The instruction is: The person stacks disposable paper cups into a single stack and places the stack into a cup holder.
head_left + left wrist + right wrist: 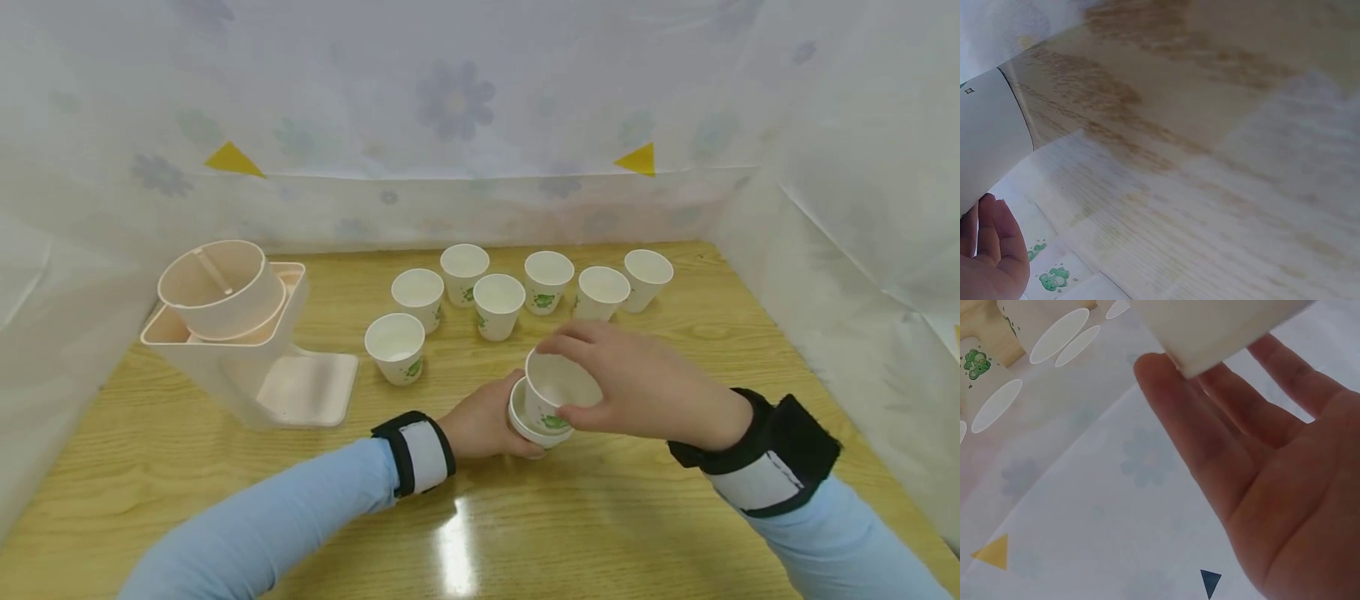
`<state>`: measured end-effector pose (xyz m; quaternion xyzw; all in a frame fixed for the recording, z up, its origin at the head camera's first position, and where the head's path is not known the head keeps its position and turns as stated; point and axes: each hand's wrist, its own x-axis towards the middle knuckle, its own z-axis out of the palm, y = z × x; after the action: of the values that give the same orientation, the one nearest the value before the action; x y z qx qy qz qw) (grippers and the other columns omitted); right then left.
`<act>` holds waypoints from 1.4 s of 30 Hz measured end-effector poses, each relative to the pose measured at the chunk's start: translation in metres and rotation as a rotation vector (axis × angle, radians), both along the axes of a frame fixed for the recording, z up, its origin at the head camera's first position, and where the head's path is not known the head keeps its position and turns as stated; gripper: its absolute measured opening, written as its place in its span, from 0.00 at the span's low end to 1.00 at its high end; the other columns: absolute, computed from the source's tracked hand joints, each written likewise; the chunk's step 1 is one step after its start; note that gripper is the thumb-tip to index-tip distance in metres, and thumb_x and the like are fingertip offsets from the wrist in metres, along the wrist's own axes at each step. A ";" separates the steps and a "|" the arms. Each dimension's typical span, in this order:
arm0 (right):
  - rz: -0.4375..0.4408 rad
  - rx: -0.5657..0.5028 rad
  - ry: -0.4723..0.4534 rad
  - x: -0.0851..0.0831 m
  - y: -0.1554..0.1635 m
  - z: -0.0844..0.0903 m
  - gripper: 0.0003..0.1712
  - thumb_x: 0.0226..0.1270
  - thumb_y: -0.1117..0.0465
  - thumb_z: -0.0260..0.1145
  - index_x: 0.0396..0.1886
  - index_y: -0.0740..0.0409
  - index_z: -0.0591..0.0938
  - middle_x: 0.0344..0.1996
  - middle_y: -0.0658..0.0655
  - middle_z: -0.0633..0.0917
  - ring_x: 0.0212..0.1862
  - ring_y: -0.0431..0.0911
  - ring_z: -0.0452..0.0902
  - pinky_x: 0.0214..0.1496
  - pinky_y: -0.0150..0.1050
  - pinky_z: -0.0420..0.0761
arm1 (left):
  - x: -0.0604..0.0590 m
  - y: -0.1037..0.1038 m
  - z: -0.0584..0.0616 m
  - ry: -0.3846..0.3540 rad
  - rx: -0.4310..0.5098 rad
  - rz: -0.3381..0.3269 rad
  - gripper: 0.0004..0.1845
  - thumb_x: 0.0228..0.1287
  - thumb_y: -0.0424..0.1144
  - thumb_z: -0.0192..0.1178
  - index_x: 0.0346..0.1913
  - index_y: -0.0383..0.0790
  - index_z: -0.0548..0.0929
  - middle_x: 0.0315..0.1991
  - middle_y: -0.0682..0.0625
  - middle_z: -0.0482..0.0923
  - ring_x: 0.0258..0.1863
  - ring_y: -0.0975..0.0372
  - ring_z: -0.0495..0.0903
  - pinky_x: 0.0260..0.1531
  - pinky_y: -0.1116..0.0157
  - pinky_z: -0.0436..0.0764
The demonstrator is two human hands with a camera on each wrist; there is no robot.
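Observation:
My left hand [483, 421] grips a white paper cup [553, 438] low over the table, its fingers curled round the side. A second paper cup [558, 387] with a green print is tilted, its base down in the mouth of the first. Near the rim, my right hand [637, 383] holds this upper cup between thumb and fingers. In the left wrist view the left fingers [1004, 237] bend beside a white cup wall [991, 137]. The right wrist view has the right fingers [1179, 412] against a cup's edge [1216, 328].
Several paper cups, among them a near one [395, 348] and a far right one [647, 279], stand upright beyond the hands. At left is a pale pink holder [225, 367] with a round container [221, 292] on top. White sheeting [465, 208] borders the wooden table [300, 533].

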<state>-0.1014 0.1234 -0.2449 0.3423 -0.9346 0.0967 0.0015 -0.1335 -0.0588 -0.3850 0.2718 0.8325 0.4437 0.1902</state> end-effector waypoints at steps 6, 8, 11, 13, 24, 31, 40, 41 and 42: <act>0.043 0.014 -0.003 -0.001 0.000 -0.004 0.28 0.48 0.52 0.72 0.51 0.52 0.78 0.48 0.51 0.78 0.45 0.44 0.77 0.42 0.41 0.79 | 0.000 0.000 0.001 -0.017 -0.006 0.003 0.43 0.38 0.40 0.76 0.60 0.48 0.65 0.53 0.54 0.76 0.53 0.63 0.75 0.58 0.64 0.71; 0.048 0.017 -0.011 -0.001 -0.001 -0.006 0.28 0.48 0.53 0.72 0.51 0.52 0.78 0.48 0.51 0.78 0.46 0.45 0.76 0.43 0.41 0.79 | 0.000 0.000 0.001 -0.020 -0.010 0.000 0.43 0.39 0.40 0.76 0.61 0.49 0.65 0.53 0.54 0.76 0.53 0.63 0.74 0.58 0.64 0.71; 0.055 0.015 -0.023 -0.001 -0.001 -0.006 0.28 0.48 0.53 0.72 0.51 0.53 0.77 0.49 0.52 0.78 0.47 0.45 0.76 0.46 0.42 0.79 | 0.000 0.000 0.001 -0.020 -0.011 -0.003 0.45 0.39 0.39 0.76 0.63 0.50 0.63 0.54 0.55 0.76 0.53 0.64 0.74 0.58 0.65 0.71; 0.061 0.015 -0.029 -0.001 -0.002 -0.007 0.28 0.48 0.53 0.72 0.52 0.53 0.77 0.49 0.52 0.78 0.48 0.45 0.76 0.47 0.43 0.79 | 0.000 0.000 0.001 -0.019 -0.011 -0.005 0.46 0.39 0.39 0.76 0.64 0.50 0.62 0.54 0.55 0.76 0.54 0.64 0.74 0.59 0.65 0.70; 0.077 0.018 -0.026 -0.002 -0.003 -0.009 0.28 0.49 0.53 0.72 0.52 0.54 0.77 0.50 0.53 0.78 0.50 0.46 0.75 0.47 0.43 0.79 | 0.001 -0.001 0.003 -0.013 -0.002 -0.008 0.49 0.39 0.39 0.76 0.67 0.52 0.60 0.55 0.55 0.75 0.54 0.64 0.74 0.59 0.65 0.70; 0.095 0.017 -0.021 -0.004 -0.005 -0.018 0.27 0.47 0.54 0.72 0.49 0.54 0.78 0.48 0.53 0.78 0.48 0.46 0.75 0.48 0.42 0.79 | 0.001 -0.001 0.001 0.000 -0.011 -0.004 0.50 0.39 0.40 0.76 0.67 0.52 0.59 0.54 0.55 0.75 0.53 0.64 0.74 0.58 0.66 0.71; 0.101 0.029 -0.083 -0.006 -0.004 -0.023 0.28 0.49 0.56 0.71 0.53 0.55 0.76 0.50 0.56 0.77 0.49 0.48 0.76 0.48 0.43 0.79 | 0.002 -0.001 0.001 0.018 -0.023 0.001 0.48 0.39 0.41 0.76 0.65 0.49 0.61 0.54 0.54 0.75 0.53 0.64 0.74 0.57 0.67 0.71; 0.105 0.030 -0.085 -0.006 -0.004 -0.024 0.28 0.50 0.56 0.70 0.53 0.56 0.76 0.50 0.56 0.77 0.49 0.48 0.76 0.48 0.43 0.79 | 0.001 -0.001 0.001 0.017 -0.026 0.001 0.48 0.39 0.41 0.76 0.66 0.49 0.61 0.55 0.54 0.75 0.53 0.64 0.74 0.58 0.67 0.70; 0.106 0.030 -0.091 -0.006 -0.004 -0.024 0.28 0.50 0.56 0.70 0.54 0.56 0.76 0.50 0.57 0.77 0.49 0.48 0.76 0.48 0.43 0.79 | 0.001 -0.001 0.001 0.017 -0.028 0.000 0.48 0.39 0.41 0.76 0.66 0.49 0.61 0.55 0.54 0.75 0.53 0.64 0.74 0.58 0.66 0.70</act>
<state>-0.1077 0.1191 -0.2689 0.3865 -0.9156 0.0981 -0.0514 -0.1320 -0.0600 -0.3845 0.2730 0.8401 0.4297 0.1871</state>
